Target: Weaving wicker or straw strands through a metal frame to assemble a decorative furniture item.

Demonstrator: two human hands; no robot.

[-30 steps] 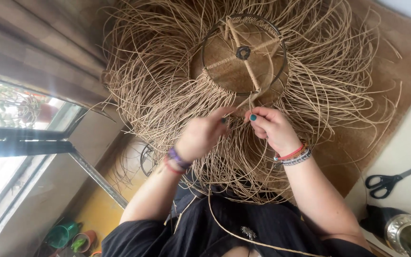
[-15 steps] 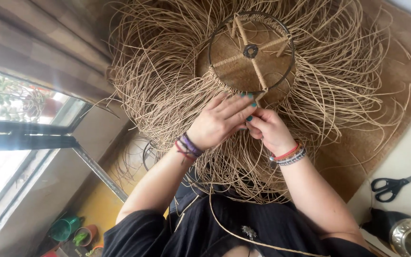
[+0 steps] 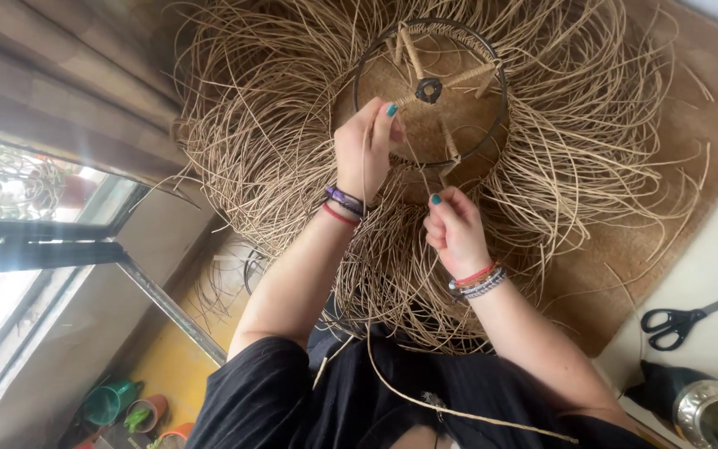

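A round woven frame (image 3: pixel 434 87) with a black wire rim and wrapped spokes sits in a big tangle of tan cane strands (image 3: pixel 259 141). My left hand (image 3: pixel 366 150) is raised against the rim's near side, fingers pinching a long cane strand (image 3: pixel 392 382) that runs down over my lap. My right hand (image 3: pixel 454 233) is closed just below the rim, gripping a strand of the weave. Both wrists wear bracelets.
Black scissors (image 3: pixel 681 318) lie on the pale surface at right, with a metal cup (image 3: pixel 712 416) and a dark object below them. A brown mat (image 3: pixel 691 125) lies under the cane. A window (image 3: pixel 18 241) and curtain are at left, green pots at lower left.
My left hand has moved up onto the frame's rim, drawing the long strand with it. The right hand stayed just below the rim, and the view has shifted closer.
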